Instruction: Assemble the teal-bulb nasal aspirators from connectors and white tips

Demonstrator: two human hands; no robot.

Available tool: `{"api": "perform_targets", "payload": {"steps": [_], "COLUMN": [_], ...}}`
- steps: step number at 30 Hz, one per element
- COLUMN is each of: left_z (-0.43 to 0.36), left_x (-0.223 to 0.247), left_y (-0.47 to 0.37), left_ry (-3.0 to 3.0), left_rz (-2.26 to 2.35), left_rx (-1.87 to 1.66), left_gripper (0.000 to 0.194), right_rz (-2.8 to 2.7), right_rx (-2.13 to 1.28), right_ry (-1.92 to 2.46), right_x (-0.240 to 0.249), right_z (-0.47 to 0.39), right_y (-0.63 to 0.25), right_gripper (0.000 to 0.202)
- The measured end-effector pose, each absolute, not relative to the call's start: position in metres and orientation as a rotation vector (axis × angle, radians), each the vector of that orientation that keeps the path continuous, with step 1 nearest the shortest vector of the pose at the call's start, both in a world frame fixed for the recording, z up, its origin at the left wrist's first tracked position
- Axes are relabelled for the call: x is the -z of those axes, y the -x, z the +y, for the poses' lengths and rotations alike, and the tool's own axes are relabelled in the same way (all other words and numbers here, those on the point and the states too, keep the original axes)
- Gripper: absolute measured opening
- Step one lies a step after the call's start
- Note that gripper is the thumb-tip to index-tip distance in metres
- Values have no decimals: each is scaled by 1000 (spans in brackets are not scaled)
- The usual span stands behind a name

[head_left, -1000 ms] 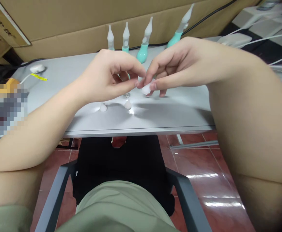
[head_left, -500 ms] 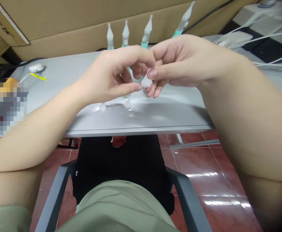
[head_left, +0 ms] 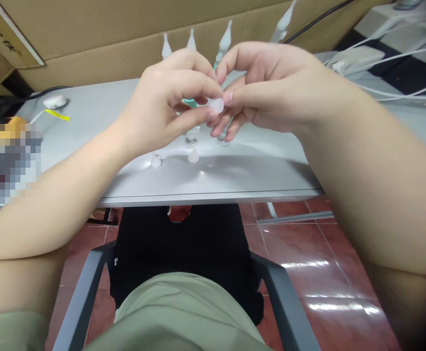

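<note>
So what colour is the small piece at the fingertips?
The small piece is whitish; the head view shows it.

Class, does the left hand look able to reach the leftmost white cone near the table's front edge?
Probably yes: the leftmost white cone lies uncovered on the table, close to the left hand. That hand seems to pinch another white piece, though, so it may need to let go first.

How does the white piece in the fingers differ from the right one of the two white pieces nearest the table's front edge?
The held piece is pinched in the left hand, raised above the table; the lower piece rests on it. The held piece turns a round end toward the camera; the lower piece shows a tapered outline. Both are small and white.
</note>
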State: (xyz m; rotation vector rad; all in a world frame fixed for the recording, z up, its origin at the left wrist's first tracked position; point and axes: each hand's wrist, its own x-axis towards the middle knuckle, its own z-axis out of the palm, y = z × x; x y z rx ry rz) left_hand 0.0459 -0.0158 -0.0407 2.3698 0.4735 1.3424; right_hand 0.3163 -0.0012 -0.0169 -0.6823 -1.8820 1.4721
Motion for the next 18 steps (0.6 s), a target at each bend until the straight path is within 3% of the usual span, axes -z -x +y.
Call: {"api": "perform_targets", "payload": {"steps": [7, 12, 18], "left_z": [-31, -33, -36], "left_x": [34, 30, 31], "left_y": [-57, -62, -62], "left_ry": [-2020, -1838, -1776], "left_rz": [730, 679, 608], "left_rx": [-1162, -1149, -1145], "left_gripper": [4, 5, 4], "right_rz": [-1898, -1886, -1867], "right_rx": [-1018, -953, -920], "right_ry": [497, 447, 614], "right_x": [19, 25, 24], "right_z": [-12, -9, -11], "right_y": [-316, -318, -316], "right_gripper": [37, 27, 31]}}
